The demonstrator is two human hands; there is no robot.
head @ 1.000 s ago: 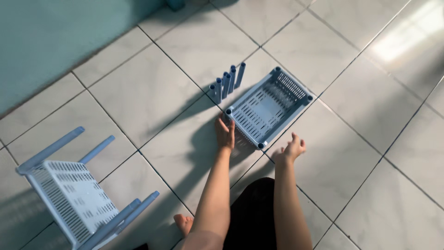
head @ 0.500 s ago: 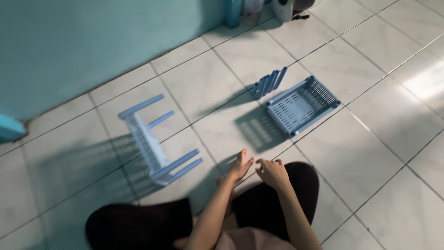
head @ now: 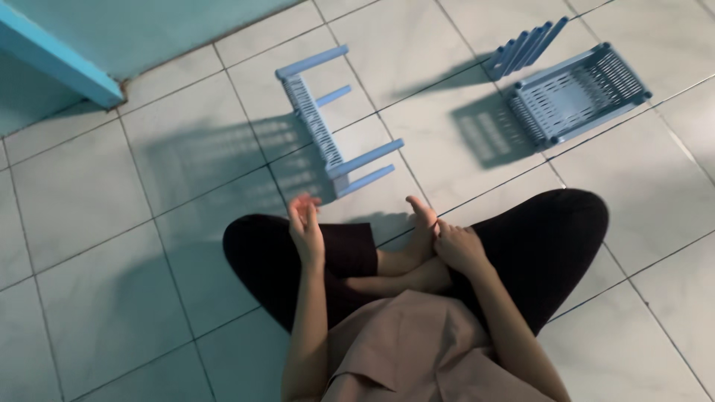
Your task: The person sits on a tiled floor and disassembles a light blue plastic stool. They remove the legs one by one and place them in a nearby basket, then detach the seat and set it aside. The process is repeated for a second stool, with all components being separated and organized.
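A: Item 1, the shelf tier with legs?

B: Pale blue slatted plastic, tipped on its side on the tiled floor, 4 legs pointing right. It lies just ahead of the seated person's knees, near the floor's far-left part, a little out from the teal wall.

A: Hands?

B: Left hand raised over the left knee, fingers loosely spread, holding nothing, nearest the lower 2 legs of that tier but not touching them. Right hand rests against the person's own bare foot at the crossed legs, fingers curled on it, no object in it. The 2 hands are apart.

A: Item 2?

B: A matching slatted basket tray, flat on the floor toward the far-right corner, well apart from the first tier.

A: Item 3?

B: A cluster of loose blue tubes, standing tilted just beside the tray's far-left corner. I count about 5; overlap makes it uncertain.
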